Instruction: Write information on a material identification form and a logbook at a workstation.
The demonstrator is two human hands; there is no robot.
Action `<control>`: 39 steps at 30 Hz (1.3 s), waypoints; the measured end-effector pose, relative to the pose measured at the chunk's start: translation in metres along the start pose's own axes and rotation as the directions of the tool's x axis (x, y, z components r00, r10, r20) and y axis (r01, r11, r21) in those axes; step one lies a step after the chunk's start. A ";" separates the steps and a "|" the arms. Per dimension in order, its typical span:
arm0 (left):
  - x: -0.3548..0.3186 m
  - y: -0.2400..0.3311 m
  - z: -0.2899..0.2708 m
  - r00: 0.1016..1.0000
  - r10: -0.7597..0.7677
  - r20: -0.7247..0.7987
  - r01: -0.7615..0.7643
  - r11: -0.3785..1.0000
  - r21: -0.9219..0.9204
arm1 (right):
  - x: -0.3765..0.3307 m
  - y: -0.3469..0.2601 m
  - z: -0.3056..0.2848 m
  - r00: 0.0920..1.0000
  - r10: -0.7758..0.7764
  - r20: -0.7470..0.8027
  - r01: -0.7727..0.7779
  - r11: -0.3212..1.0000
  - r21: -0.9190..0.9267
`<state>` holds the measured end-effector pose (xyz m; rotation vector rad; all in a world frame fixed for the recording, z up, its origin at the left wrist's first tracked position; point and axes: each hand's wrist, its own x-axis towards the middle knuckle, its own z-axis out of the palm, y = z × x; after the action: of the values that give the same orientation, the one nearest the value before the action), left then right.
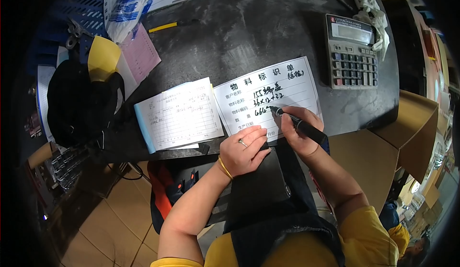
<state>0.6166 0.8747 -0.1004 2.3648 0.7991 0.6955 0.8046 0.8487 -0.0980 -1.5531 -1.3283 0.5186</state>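
A white printed form (299, 87) with bold black handwriting lies slightly tilted near the front edge of the dark table. My right hand (304, 130) is closed round a thick black marker (309, 130), whose tip meets the form at a handwritten line. Resting on the form's lower edge is my left hand (243, 152), its fingers bent. A small black piece that looks like the marker's cap (264, 146) shows between its thumb and fingers. Left of the form, partly against it, sits a pad of ruled slips (179, 116) with a blue bound edge.
A large grey calculator (352, 56) stands at the right, by crumpled white material (381, 32). At the left are a black bag (79, 104), yellow and pink papers (141, 53), scissors (74, 32) and a plastic bag (127, 10). A yellow pen-like tool (163, 27) lies further back. Cardboard boxes (364, 166) flank the table.
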 end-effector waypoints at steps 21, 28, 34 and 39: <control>-0.007 -0.001 -0.015 0.997 0.073 0.026 -0.072 0.997 -0.022 | -0.007 -0.005 -0.001 0.980 -0.093 0.178 0.067 0.988 0.142; -0.023 -0.003 -0.071 0.999 -0.033 -0.036 0.034 0.999 0.030 | -0.005 -0.028 -0.002 0.961 0.081 0.266 -0.153 0.952 0.264; -0.065 -0.022 -0.120 0.980 -0.184 -0.075 0.188 0.980 0.058 | 0.009 -0.074 0.028 0.942 0.168 0.292 -0.293 0.835 0.465; -0.067 -0.019 -0.132 0.953 -0.302 -0.028 0.296 0.946 -0.135 | 0.011 -0.086 0.031 0.908 0.286 0.308 -0.384 0.860 0.335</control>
<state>0.4818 0.8858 -0.0369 2.0581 1.0727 0.6560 0.7404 0.8636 -0.0331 -1.4168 -1.0451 1.1622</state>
